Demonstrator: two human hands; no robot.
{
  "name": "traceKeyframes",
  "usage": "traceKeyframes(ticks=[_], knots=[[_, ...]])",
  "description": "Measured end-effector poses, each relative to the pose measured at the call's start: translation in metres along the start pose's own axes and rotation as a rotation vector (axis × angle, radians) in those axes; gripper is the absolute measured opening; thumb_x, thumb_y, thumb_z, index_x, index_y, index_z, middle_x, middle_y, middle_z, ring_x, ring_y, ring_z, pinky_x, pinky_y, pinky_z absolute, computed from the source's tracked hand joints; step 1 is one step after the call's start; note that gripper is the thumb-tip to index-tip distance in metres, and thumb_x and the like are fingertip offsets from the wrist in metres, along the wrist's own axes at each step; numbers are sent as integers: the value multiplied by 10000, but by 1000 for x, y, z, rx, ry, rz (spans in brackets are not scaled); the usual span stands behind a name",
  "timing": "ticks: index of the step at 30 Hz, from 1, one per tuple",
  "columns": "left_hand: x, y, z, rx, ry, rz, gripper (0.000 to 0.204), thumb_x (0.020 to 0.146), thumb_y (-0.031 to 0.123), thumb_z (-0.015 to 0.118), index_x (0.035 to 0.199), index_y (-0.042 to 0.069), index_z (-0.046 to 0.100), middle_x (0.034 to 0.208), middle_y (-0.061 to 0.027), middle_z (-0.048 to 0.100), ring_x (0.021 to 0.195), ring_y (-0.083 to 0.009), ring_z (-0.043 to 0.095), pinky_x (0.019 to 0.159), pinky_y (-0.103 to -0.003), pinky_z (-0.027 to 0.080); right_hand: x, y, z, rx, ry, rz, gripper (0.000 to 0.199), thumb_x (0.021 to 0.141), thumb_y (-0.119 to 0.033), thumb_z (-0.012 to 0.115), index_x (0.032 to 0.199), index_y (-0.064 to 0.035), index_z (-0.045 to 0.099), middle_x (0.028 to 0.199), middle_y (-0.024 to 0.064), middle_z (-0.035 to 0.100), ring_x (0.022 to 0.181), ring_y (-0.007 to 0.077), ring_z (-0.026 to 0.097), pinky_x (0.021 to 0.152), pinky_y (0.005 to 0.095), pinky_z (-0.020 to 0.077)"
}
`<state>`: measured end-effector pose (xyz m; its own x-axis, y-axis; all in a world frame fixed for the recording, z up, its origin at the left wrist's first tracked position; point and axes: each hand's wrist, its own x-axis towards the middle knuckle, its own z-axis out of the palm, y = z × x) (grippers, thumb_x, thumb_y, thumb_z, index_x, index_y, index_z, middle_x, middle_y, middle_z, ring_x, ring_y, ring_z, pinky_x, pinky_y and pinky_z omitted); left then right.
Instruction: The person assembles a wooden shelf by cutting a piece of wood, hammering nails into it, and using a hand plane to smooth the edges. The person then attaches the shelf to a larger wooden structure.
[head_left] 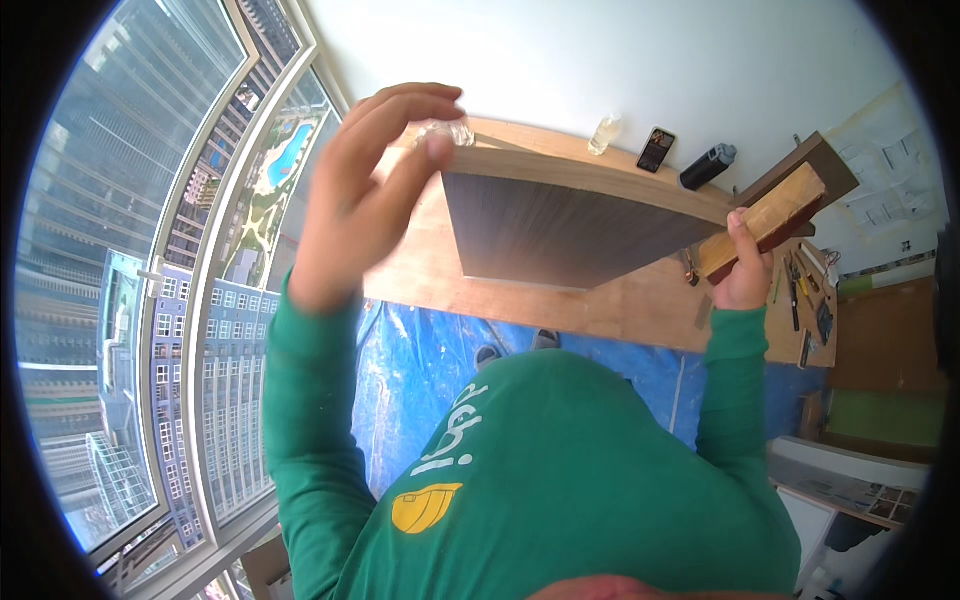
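Note:
A dark grey wood-grain board (570,220) stands on edge on the plywood worktop (410,260), its pale long edge facing up. My left hand (370,190) is raised by the board's left end, thumb and fingers apart, with nothing held; whether a fingertip touches the edge I cannot tell. At the board's right end, my right hand (743,268) grips a long wooden block (775,215) with a dark red underside. The block is tilted up and away to the right. A clear glass or plastic object (452,132) shows partly behind my left fingers.
Behind the board are a clear bottle (604,136), a phone (656,150) and a black cylindrical bottle (708,166). A brown board (835,170) leans at the right. Several hand tools (797,290) lie right. Blue sheeting (400,370) covers the floor; windows (215,330) stand left.

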<state>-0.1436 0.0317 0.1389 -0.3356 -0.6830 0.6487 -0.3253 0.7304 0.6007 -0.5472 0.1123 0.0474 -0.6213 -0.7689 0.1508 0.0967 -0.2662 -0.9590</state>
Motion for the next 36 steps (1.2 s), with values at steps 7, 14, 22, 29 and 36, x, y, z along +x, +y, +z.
traceKeyframes(ticks=[7,14,22,29,36], knots=[[-20,-75,43,-461,-25,-441,323,1038,279,659,1071,-18,781,968,-50,752,963,-128,659,907,-278,511,1,-1,-1,-2,-3,-15,237,928,-118,754,1132,-39,664,1069,11,632,1008,131,589,903,305,479],[-34,-72,63,-477,221,-449,268,1010,238,703,1045,-13,789,989,-73,768,943,-132,675,916,-280,511,4,2,-6,14,-1,31,245,944,-100,742,1158,-10,665,1123,30,643,1047,142,597,955,325,483],[-50,-54,82,-476,574,-442,272,1000,215,732,1134,-18,777,945,-39,757,889,-91,651,822,-231,516,2,1,-10,14,-34,24,282,950,-102,735,1197,2,648,1155,42,630,1081,150,589,974,329,476],[-75,-43,99,-461,624,-336,288,990,96,721,1247,-33,721,1240,-134,739,1044,-135,680,907,-268,549,5,4,-15,1,-39,79,315,990,-136,693,1261,5,615,1204,67,628,1117,199,614,981,380,506],[-92,-52,95,-73,640,-102,187,937,30,732,1115,-26,737,1208,-204,740,1074,-286,736,925,-336,569,12,4,-26,6,-124,108,322,1013,-158,662,1292,-9,599,1221,87,638,1122,225,631,965,406,527]])
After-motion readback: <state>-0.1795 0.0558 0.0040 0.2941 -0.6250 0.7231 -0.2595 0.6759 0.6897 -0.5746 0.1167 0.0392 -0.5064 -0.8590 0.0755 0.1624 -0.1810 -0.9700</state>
